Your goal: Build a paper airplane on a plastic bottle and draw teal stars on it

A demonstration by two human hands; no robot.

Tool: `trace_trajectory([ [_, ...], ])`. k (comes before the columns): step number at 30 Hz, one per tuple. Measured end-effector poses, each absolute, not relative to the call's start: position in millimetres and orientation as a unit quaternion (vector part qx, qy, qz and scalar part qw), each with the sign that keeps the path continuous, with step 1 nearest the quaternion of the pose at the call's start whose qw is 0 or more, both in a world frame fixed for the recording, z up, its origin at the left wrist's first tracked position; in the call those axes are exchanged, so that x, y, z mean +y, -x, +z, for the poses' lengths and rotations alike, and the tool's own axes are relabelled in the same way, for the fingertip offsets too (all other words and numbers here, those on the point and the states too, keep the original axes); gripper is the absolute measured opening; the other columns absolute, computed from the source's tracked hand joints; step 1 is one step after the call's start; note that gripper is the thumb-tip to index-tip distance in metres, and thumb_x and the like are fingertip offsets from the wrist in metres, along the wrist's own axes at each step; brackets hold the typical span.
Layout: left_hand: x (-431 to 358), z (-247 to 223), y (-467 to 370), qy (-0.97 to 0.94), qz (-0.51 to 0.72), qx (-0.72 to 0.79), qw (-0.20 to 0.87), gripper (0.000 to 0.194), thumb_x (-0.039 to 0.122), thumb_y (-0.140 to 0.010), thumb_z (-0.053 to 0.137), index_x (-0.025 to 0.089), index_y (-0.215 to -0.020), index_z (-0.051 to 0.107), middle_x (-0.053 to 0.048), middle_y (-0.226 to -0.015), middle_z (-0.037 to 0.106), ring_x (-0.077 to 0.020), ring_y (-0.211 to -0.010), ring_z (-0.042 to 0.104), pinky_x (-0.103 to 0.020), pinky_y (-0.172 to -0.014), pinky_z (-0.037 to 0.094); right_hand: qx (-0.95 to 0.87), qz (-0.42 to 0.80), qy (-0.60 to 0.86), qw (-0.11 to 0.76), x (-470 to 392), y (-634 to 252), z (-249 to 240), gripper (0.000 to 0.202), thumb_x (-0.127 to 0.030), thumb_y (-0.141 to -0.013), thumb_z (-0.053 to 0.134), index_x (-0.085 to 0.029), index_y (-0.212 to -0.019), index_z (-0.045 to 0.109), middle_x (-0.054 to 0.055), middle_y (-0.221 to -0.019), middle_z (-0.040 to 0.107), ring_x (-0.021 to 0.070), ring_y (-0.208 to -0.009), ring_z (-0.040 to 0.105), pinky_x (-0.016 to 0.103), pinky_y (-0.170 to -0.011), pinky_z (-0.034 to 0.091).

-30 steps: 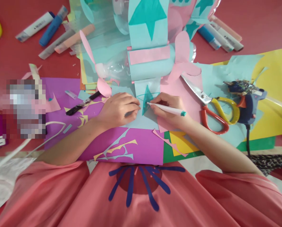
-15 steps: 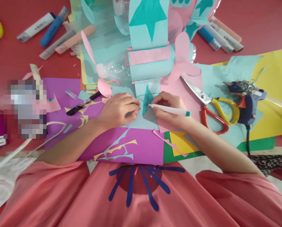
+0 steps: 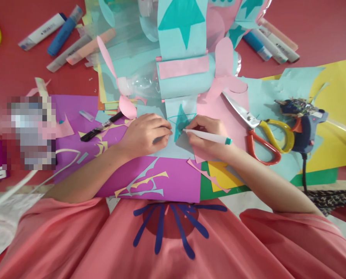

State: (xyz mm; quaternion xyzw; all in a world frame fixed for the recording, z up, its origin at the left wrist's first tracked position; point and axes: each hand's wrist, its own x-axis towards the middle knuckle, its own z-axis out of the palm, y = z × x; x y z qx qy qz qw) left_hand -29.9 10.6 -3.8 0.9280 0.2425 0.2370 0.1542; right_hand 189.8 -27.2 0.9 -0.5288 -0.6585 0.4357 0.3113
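Observation:
My right hand [image 3: 208, 135] is closed around a white marker [image 3: 209, 136] with a teal end, its tip at a partly coloured teal star [image 3: 180, 124] on a light blue paper flap [image 3: 173, 105]. My left hand [image 3: 148, 135] lies on the flap's left side with fingers apart and nothing in them. Just beyond my hands lies a plastic bottle [image 3: 145, 84] wrapped in light blue paper, with a pink propeller [image 3: 126, 106] at its neck and pink paper pieces at its other end. A finished teal star [image 3: 182, 19] shows on the upper flap.
Scissors [image 3: 269, 137] and a blue glue gun [image 3: 303, 131] lie to the right. Markers are at the back left [image 3: 42, 31] and back right [image 3: 277, 46]. A black pen-like tool [image 3: 97, 130] and paper scraps [image 3: 149, 178] rest on purple paper [image 3: 178, 178].
The white marker has shifted slightly, its teal end a little left and lower. My left hand has stayed nearly still.

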Motion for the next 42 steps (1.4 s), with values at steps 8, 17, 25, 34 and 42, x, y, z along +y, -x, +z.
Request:
trace_trajectory([
  [8, 11, -4, 31, -0.928, 0.218, 0.254, 0.165, 0.030, 0.021, -0.094, 0.043, 0.018, -0.084, 0.071, -0.005, -0.091, 0.076, -0.0185, -0.084, 0.067, -0.034, -0.075, 0.051, -0.637, 0.449, 0.550, 0.301, -27, -187, 5, 0.010, -0.017, -0.067, 0.056, -0.020, -0.061, 0.049, -0.002, -0.059, 0.056, 0.0103, -0.055, 0.048, 0.026, -0.052, 0.037],
  [17, 10, -4, 31, -0.927, 0.218, 0.256, 0.165, 0.031, 0.022, -0.094, 0.043, 0.019, -0.084, 0.072, -0.004, -0.090, 0.076, -0.0182, -0.084, 0.067, -0.033, -0.075, 0.051, -0.612, 0.453, 0.574, 0.300, -26, -188, 10, 0.011, -0.012, -0.065, 0.057, -0.020, -0.061, 0.050, -0.003, -0.059, 0.057, 0.0098, -0.055, 0.048, 0.025, -0.052, 0.036],
  [25, 10, -3, 31, -0.927, 0.205, 0.263, 0.173, 0.031, 0.022, -0.093, 0.043, 0.020, -0.084, 0.072, -0.004, -0.090, 0.076, -0.0185, -0.084, 0.068, -0.033, -0.075, 0.052, -0.616, 0.463, 0.561, 0.301, -26, -190, 4, 0.010, -0.013, -0.068, 0.058, -0.021, -0.064, 0.052, -0.002, -0.061, 0.058, 0.0116, -0.057, 0.048, 0.026, -0.053, 0.037],
  [34, 11, -3, 31, -0.923, 0.200, 0.266, 0.191, 0.031, 0.023, -0.093, 0.043, 0.019, -0.085, 0.072, -0.005, -0.092, 0.076, -0.0196, -0.085, 0.067, -0.035, -0.077, 0.051, -0.591, 0.505, 0.542, 0.319, -18, -197, 10, 0.007, -0.018, -0.070, 0.055, -0.020, -0.064, 0.052, -0.002, -0.059, 0.054, 0.0103, -0.054, 0.047, 0.026, -0.051, 0.035],
  [42, 11, -5, 29, -0.923, 0.215, 0.261, 0.185, 0.030, 0.022, -0.093, 0.044, 0.018, -0.083, 0.072, -0.005, -0.089, 0.075, -0.0193, -0.082, 0.067, -0.034, -0.075, 0.051, -0.600, 0.460, 0.554, 0.348, -12, -192, 6, 0.026, -0.025, -0.080, 0.057, -0.022, -0.059, 0.041, -0.003, -0.052, 0.050, 0.0094, -0.049, 0.045, 0.026, -0.049, 0.034],
])
